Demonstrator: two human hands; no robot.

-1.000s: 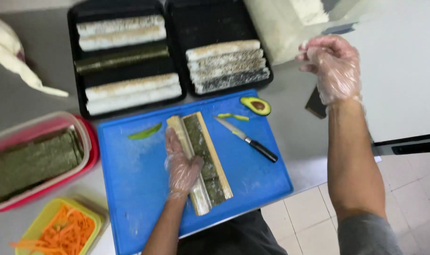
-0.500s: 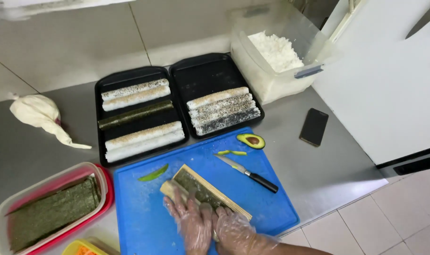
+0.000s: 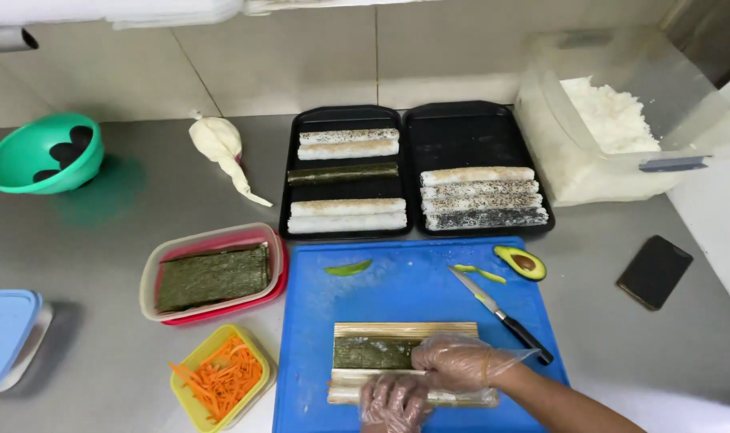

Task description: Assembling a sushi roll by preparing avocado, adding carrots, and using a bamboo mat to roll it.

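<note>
At the bottom centre of the frame, on the blue board [image 3: 397, 297], lies the bamboo mat [image 3: 405, 330] with a nori-wrapped roll [image 3: 373, 353] in it. The right hand [image 3: 461, 365], gloved, lies curled over the right half of the roll and presses down on it. The left hand [image 3: 393, 401], also gloved, grips the near edge of the mat at the bottom edge of the frame; its fingertips are partly cut off, so how firmly it clenches is hard to tell.

To roll well here, I judge that both hands should spread along the whole length, since the left end of the roll is uncovered and could come out looser. Even, gentle pressure keeps the filling centred; squeezing hard at one spot would bulge the ends. The near mat edge should be lifted clear so it is not wound into the roll.

The knife [image 3: 501, 317] lies just right of the mat, blade toward the upper left, close to the right forearm. Finished rolls sit in two black trays [image 3: 417, 116] at the upper centre.
</note>
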